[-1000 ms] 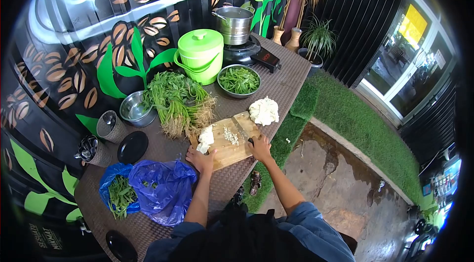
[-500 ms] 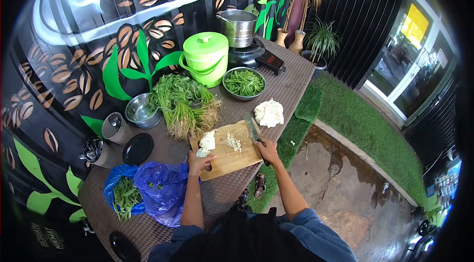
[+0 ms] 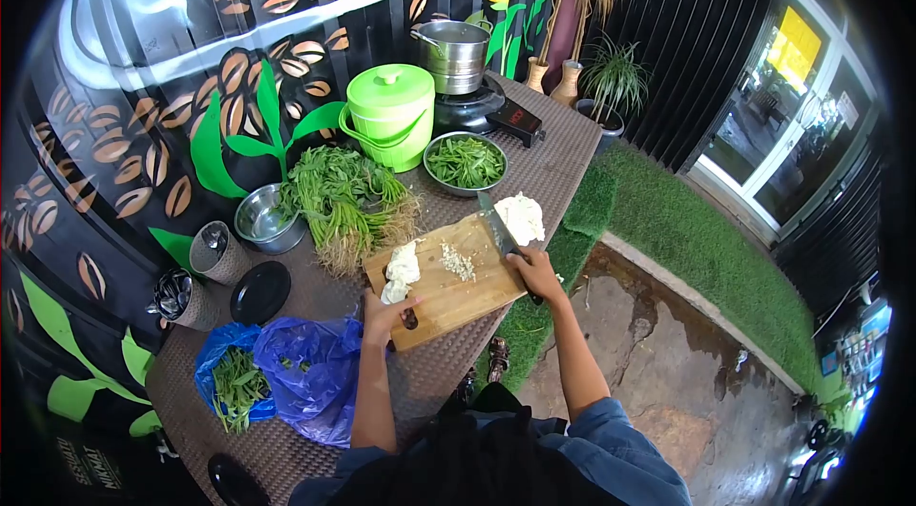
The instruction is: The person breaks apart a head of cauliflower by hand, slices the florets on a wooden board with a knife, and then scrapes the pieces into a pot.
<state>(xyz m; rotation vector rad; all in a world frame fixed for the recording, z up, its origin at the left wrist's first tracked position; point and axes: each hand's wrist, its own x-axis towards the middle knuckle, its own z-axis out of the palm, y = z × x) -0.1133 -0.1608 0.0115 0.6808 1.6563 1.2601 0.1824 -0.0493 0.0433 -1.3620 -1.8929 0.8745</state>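
My left hand [image 3: 382, 315] grips the near left corner of a wooden cutting board [image 3: 453, 301], by its handle slot. My right hand [image 3: 536, 275] is closed round the black handle of a knife [image 3: 498, 227], whose blade lies over the board's right side, pointing away from me. Small chopped white pieces [image 3: 458, 261] sit mid-board, and a crumpled white lump [image 3: 402, 269] is at its left edge, just beyond my left hand. Past the board's far right corner is a white heap [image 3: 520, 218] on the woven brown table [image 3: 429, 368].
Behind the board are rooted greens [image 3: 353, 201], a bowl of cut greens [image 3: 466, 163], a green lidded bucket [image 3: 389, 115] and a pot [image 3: 453, 58] on a stove. To the left are a metal bowl [image 3: 270, 220], black lid [image 3: 261, 292] and blue bags [image 3: 310, 377].
The board is lifted and tilted somewhat, its right side shifted right and away from me. My right hand and the knife have moved right with it, and the blade now overlaps the white heap's edge.
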